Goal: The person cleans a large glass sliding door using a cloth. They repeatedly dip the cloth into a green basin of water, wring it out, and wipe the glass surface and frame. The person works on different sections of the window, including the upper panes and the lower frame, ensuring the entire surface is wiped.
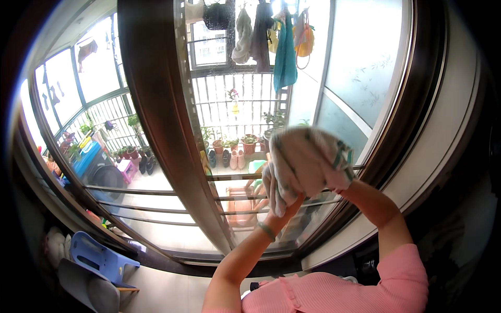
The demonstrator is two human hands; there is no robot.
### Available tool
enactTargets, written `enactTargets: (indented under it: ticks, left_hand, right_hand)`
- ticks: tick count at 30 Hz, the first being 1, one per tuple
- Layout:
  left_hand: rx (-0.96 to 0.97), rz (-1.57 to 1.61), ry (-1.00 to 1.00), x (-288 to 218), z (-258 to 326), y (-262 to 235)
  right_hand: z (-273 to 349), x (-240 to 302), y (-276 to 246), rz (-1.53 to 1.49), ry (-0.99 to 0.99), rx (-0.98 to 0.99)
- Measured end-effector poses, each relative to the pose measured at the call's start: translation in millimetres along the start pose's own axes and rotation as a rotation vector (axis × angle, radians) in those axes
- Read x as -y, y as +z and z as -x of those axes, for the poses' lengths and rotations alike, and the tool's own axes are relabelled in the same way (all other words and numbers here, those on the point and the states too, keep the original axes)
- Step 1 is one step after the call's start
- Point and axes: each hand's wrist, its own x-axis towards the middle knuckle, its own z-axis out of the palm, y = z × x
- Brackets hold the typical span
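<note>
Fingers of my left hand [284,201] and right hand [334,175] are clamped on a pale cloth [305,161], bunched and pressed against the glass door [360,68]. Far beyond it, laundry [284,47] hangs over potted plants [249,141]; near left stands a blue chair [99,255].

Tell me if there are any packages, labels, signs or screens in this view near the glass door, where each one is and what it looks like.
None can be made out. Both hands press a pale cloth with green markings against the glass door; the left hand shows under it, and the right hand is hidden by it. Beyond the glass are hanging clothes, potted plants and shoes.
</note>
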Motion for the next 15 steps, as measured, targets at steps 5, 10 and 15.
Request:
enactTargets:
  ticks: [5,10,15]
  left_hand:
    - [0.09,0.088,-0.083,19,112,-5]
    - [0.133,-0.006,-0.026,10,91,-21]
    - [0.15,0.136,-0.109,9,59,-21]
  right_hand:
    - [53,5,36,-0.219,0.083,0.147]
    - [43,32,23,-0.296,0.304,0.098]
    - [31,26,21,-0.494,0.364,-0.049]
